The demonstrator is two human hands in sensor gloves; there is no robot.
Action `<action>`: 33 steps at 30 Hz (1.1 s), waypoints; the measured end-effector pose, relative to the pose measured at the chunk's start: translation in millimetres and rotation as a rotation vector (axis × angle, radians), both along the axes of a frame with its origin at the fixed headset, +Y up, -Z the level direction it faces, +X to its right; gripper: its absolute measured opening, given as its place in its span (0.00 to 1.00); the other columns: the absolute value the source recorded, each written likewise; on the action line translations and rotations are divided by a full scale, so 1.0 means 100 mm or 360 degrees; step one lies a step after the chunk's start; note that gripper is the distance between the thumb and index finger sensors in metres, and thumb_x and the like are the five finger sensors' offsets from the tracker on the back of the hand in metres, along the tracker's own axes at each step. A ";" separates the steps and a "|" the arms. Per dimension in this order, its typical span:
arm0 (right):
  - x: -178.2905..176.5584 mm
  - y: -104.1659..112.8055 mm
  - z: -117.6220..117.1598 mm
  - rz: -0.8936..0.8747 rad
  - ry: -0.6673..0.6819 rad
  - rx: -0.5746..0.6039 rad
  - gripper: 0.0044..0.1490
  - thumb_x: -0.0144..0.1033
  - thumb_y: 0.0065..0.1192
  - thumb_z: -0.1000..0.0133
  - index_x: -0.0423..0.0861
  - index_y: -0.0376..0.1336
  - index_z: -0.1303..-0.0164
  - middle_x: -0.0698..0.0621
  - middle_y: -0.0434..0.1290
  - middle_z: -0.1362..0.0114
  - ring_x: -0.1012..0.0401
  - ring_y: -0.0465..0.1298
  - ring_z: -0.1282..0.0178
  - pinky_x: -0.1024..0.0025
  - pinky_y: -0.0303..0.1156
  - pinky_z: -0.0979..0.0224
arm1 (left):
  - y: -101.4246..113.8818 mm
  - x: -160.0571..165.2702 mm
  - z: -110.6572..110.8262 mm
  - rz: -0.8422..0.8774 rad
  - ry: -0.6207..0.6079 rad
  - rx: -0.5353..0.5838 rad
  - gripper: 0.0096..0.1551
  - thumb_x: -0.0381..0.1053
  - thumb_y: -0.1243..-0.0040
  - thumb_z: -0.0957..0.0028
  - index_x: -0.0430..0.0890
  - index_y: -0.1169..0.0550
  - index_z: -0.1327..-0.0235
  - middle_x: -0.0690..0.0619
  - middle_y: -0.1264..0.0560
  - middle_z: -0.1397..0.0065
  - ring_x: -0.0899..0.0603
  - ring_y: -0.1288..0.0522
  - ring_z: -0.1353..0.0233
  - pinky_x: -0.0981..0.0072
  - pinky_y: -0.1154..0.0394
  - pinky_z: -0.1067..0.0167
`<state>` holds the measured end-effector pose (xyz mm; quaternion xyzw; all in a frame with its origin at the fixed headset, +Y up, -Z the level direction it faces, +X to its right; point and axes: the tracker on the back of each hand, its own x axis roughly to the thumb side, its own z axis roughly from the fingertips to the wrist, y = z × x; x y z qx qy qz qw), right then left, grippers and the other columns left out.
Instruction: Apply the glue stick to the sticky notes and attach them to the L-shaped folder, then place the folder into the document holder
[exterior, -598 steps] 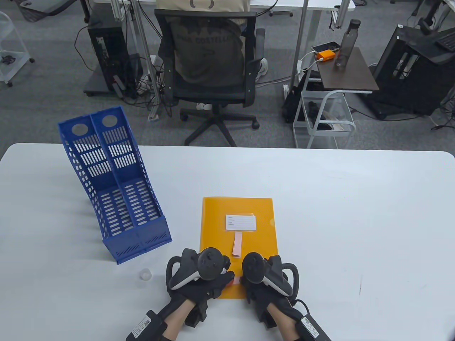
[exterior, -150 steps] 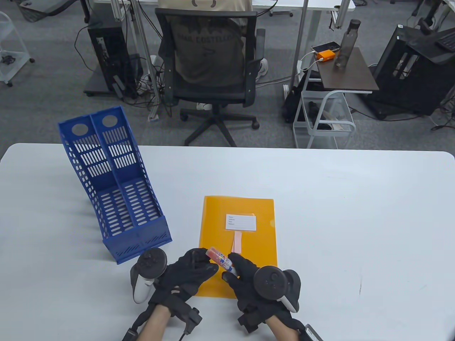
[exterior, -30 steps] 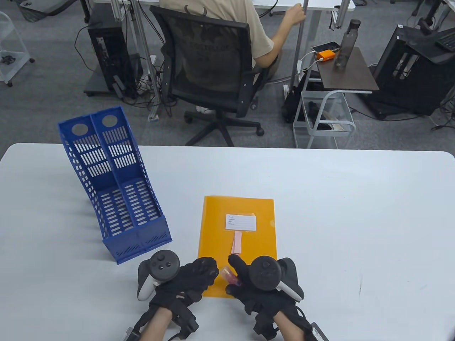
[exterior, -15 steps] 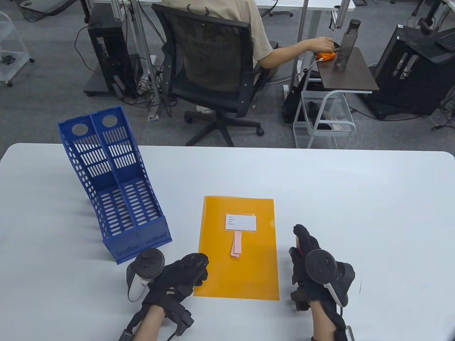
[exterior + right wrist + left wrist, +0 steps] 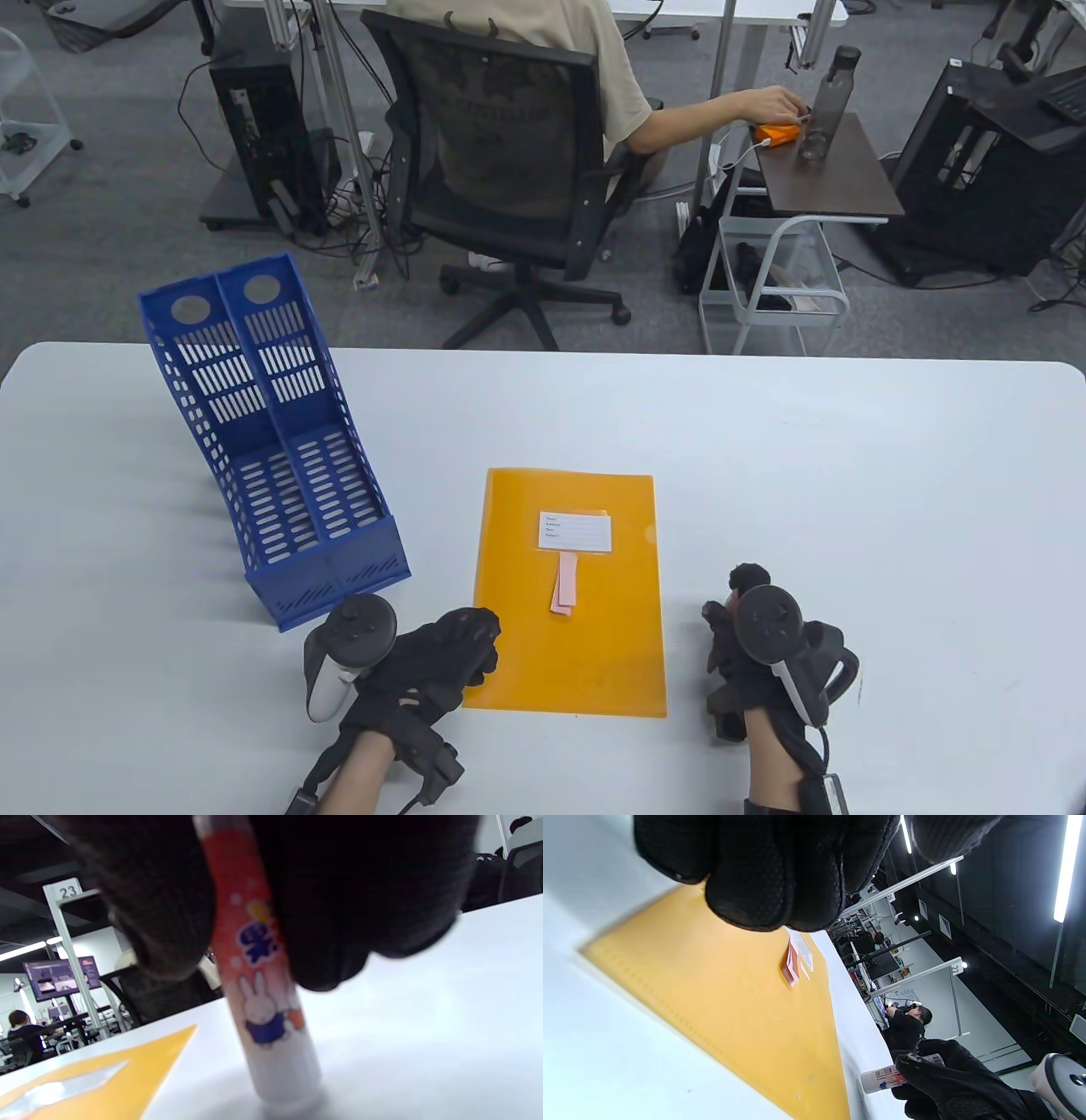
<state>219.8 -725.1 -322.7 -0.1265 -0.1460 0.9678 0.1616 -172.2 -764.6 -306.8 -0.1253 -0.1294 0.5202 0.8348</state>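
Observation:
The orange L-shaped folder (image 5: 585,645) lies flat in the middle of the table, with a white label (image 5: 575,532) and pink sticky notes (image 5: 564,584) on it. My right hand (image 5: 730,604) is just right of the folder and grips the glue stick (image 5: 258,984), which stands upright with its white end on the table. My left hand (image 5: 473,638) rests at the folder's lower left corner with fingers (image 5: 772,895) loosely curled and nothing in them. The blue document holder (image 5: 271,441) stands at the left.
Beyond the table's far edge a person sits in an office chair (image 5: 509,170) and reaches toward a small side table (image 5: 831,170) with a bottle. A white wire cart (image 5: 776,289) stands near it.
My right hand carried the glue stick from the folder's bottom edge out to the table on its right and set it upright. My left hand drew back to the folder's left corner.

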 end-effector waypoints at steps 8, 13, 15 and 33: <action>0.01 -0.02 0.00 0.0019 -0.0015 -0.0036 0.45 0.45 0.85 0.60 0.42 0.66 0.36 0.42 0.81 0.41 0.48 0.85 0.53 0.52 0.80 0.53 | -0.01 0.01 0.00 0.0019 -0.0009 -0.0016 0.33 0.64 0.47 0.44 0.44 0.25 0.35 0.44 0.16 0.43 0.41 0.17 0.47 0.41 0.26 0.43; 0.01 -0.02 0.00 0.0031 -0.0007 -0.0044 0.51 0.48 0.85 0.60 0.40 0.64 0.30 0.42 0.81 0.40 0.47 0.84 0.52 0.51 0.80 0.52 | 0.00 0.00 0.00 0.0025 -0.0013 -0.0023 0.33 0.64 0.47 0.44 0.44 0.25 0.35 0.44 0.17 0.42 0.41 0.17 0.46 0.41 0.26 0.42; 0.01 -0.02 0.00 0.0036 -0.0009 -0.0038 0.52 0.48 0.85 0.60 0.39 0.63 0.29 0.41 0.80 0.40 0.47 0.84 0.51 0.51 0.80 0.52 | 0.00 -0.01 0.00 0.0028 -0.0011 -0.0025 0.34 0.64 0.47 0.44 0.43 0.25 0.34 0.44 0.17 0.42 0.40 0.17 0.46 0.41 0.26 0.42; -0.29 0.30 0.22 0.0145 0.0204 0.0233 0.64 0.55 0.80 0.57 0.42 0.51 0.18 0.41 0.49 0.15 0.43 0.49 0.18 0.37 0.46 0.23 | 0.00 -0.02 0.00 0.0015 -0.0015 -0.0035 0.34 0.65 0.47 0.44 0.43 0.26 0.34 0.44 0.17 0.41 0.40 0.17 0.46 0.40 0.26 0.42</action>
